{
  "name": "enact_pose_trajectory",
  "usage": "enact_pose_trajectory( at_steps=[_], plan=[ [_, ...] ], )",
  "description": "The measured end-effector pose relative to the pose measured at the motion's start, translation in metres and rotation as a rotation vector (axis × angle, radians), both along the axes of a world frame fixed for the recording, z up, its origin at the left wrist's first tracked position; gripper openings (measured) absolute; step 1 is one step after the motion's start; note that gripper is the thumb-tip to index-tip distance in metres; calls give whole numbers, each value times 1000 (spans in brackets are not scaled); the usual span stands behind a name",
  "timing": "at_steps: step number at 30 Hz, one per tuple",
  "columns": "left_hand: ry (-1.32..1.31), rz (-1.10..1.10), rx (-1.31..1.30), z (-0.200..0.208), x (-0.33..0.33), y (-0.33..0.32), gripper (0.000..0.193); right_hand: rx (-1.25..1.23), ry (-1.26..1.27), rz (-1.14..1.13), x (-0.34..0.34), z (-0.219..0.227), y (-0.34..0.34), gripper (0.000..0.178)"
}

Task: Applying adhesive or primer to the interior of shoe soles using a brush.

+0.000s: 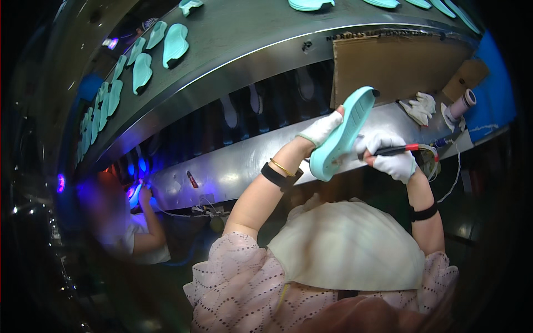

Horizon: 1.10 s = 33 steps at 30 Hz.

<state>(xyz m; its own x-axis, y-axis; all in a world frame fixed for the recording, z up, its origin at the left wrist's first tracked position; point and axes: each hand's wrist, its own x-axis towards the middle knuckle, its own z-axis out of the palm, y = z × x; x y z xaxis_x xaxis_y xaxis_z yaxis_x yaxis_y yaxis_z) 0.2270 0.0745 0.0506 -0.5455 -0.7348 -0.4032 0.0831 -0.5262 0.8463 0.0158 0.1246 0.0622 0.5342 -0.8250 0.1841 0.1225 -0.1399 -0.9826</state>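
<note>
My left hand, in a white fingerless glove, grips a turquoise shoe sole by its side. The sole is held tilted above the metal ledge, its black-marked end pointing away. In my right hand, also gloved in white, is a black pen-like tool with a red band and a cable. Its working end lies near the sole's right edge, where blur and the fingers hide it. I cannot tell whether the tool touches the sole.
Beyond the ledge, several turquoise soles lie on a dark conveyor belt. Cardboard, crumpled white gloves and a pink cylinder stand at right. A red-handled tool lies left. A co-worker handles a sole there.
</note>
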Motion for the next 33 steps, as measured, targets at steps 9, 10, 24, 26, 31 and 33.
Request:
enact_pose_trajectory(
  at_steps=[9,10,24,26,31,33],
  plan=[
    [5,25,99,8,-8,-3,62,55,34,-1,-10,11,-3,13],
    [-38,12,57,3,-3,-9,62,156,7,-53,-5,25,-5,11],
    [636,313,-65,46,22,8,80,35,-87,-267,-26,45,-3,18],
    [465,268,278,15,44,0,82,125,-229,-256,-13,46,10,21],
    [818,238,553,-32,18,24,55,206,-5,-383,-2,34,21,11],
    [893,190,368,-41,5,27,53,188,12,-464,-10,13,10,9]
  ],
)
